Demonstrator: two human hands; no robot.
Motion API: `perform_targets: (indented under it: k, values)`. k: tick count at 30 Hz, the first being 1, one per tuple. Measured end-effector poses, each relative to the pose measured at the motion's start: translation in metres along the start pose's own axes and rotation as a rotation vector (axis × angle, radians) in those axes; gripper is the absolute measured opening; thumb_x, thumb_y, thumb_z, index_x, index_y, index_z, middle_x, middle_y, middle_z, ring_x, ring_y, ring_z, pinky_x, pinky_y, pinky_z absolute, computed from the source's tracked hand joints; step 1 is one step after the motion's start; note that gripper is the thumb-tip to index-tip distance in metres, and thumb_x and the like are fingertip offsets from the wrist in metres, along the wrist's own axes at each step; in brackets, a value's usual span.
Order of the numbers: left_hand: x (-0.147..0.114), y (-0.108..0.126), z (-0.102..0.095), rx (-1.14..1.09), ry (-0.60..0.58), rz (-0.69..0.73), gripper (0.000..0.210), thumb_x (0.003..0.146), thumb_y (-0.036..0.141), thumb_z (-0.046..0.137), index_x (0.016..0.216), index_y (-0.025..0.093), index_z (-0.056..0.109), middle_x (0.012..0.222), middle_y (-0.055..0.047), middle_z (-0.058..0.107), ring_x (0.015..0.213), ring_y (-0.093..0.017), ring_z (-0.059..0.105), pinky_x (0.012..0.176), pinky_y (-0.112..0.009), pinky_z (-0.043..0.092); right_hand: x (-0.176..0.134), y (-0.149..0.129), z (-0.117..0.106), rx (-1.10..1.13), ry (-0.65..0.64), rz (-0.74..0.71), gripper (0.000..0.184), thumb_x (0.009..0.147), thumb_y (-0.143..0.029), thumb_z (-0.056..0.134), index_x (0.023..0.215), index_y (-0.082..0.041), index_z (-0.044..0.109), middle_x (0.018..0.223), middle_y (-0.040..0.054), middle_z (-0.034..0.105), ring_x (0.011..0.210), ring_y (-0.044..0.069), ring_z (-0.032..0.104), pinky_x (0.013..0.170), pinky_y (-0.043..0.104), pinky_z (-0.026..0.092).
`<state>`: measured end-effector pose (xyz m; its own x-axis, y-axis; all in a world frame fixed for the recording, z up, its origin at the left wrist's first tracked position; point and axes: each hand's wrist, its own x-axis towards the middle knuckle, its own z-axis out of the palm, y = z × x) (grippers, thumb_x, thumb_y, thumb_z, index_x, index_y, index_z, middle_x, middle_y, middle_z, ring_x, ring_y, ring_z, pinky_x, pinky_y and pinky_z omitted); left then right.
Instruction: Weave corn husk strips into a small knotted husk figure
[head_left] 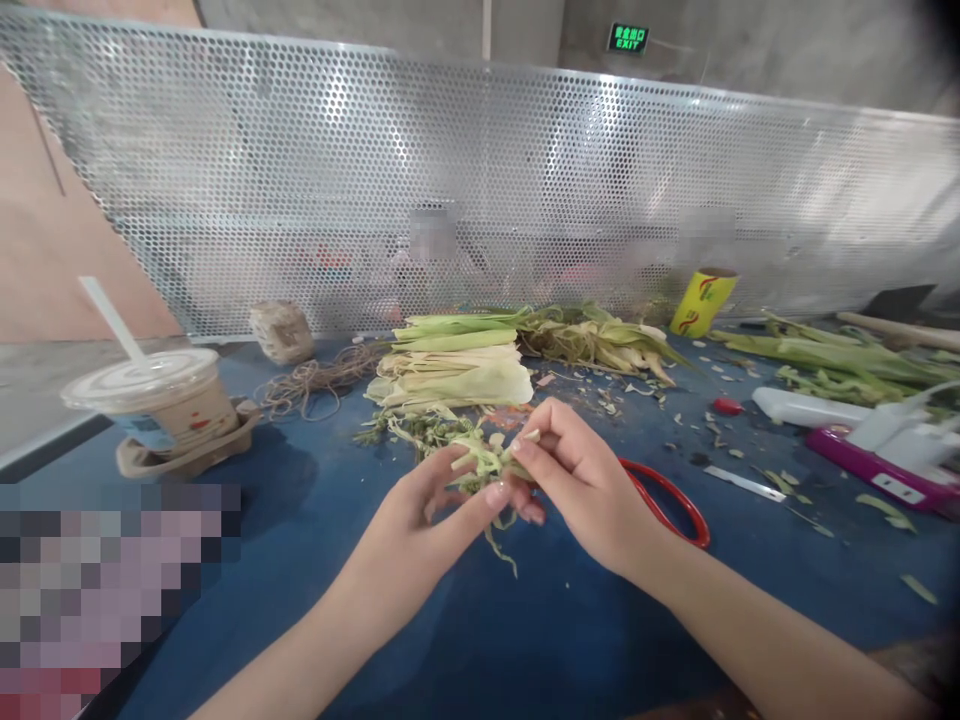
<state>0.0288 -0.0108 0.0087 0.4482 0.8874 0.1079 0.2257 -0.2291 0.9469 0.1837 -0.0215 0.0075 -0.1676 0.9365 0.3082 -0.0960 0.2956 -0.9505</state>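
Above the middle of a blue worktop (465, 640), nearer its front edge than its back, a small bundle of pale green plant strips (484, 457) sits between a person's two bare hands. Its longer line seems to run mostly from side to side, rising slightly towards the right, though fingers cover part of it. Neither hand is clearly nearer, since both touch it: the bundle lies just beyond the left thumb and directly left of the right fingertips. The left hand (409, 525) curves around the lower left side, its thumb and fingers drawn in narrowly to support it. The right hand (585, 490) is pinched narrow, thumb against finger, on the upper right end. The bundle looks fibrous and uneven, with short, pale cut ends sticking out and a thin, curling strand hanging below it towards the front edge. Darker green, knobbly plant pieces (416, 428) lie just behind the left fingers; whether they join the bundle cannot be told. Farther back, towards the worktop's rear edge, rests a flat stack of husks (450, 365). Just beside the right wrist, on the side towards the right edge, a red loop (705, 528) lies partly hidden.
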Motion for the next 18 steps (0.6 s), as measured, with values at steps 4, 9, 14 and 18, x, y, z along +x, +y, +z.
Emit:
perform_targets:
  k: [4,9,14,18]
  values:
    - [-0.001,0.001,0.0,0.028,0.068,0.156,0.016,0.077,0.028,0.058,0.091,0.021,0.059,0.072,0.001,0.065,0.076,-0.017,0.06,0.077,-0.03,0.045,-0.002,0.001,0.0,-0.061,-0.079,0.019,0.02,0.086,-0.028,0.047,0.072,-0.022,0.034,0.056,-0.0059,0.053,0.048,0.009,0.056,0.049,0.023,0.044]
    - [-0.004,-0.001,-0.001,0.209,0.239,0.29,0.003,0.078,0.022,0.057,0.077,0.021,0.059,0.073,0.003,0.062,0.07,-0.014,0.058,0.066,-0.023,0.045,-0.006,-0.001,-0.003,-0.325,-0.101,-0.03,0.021,0.088,-0.034,0.043,0.073,-0.022,0.033,0.063,-0.0019,0.061,0.052,0.013,0.061,0.05,0.025,0.046]
    - [-0.003,0.002,-0.001,0.431,0.228,0.416,0.01,0.081,0.018,0.051,0.074,0.021,0.057,0.074,0.002,0.059,0.07,-0.012,0.055,0.064,-0.02,0.041,-0.007,-0.008,-0.009,-0.626,-0.05,-0.093,0.022,0.089,-0.034,0.04,0.071,-0.023,0.034,0.056,-0.0038,0.055,0.054,0.013,0.056,0.052,0.025,0.038]
    - [-0.003,0.001,0.0,0.305,0.17,0.301,0.012,0.083,0.022,0.047,0.074,0.02,0.055,0.074,0.001,0.057,0.069,-0.012,0.054,0.063,-0.022,0.042,-0.006,-0.008,-0.011,-0.727,0.009,-0.118,0.025,0.088,-0.035,0.04,0.069,-0.022,0.031,0.049,-0.0056,0.042,0.045,0.011,0.04,0.046,0.024,0.027]
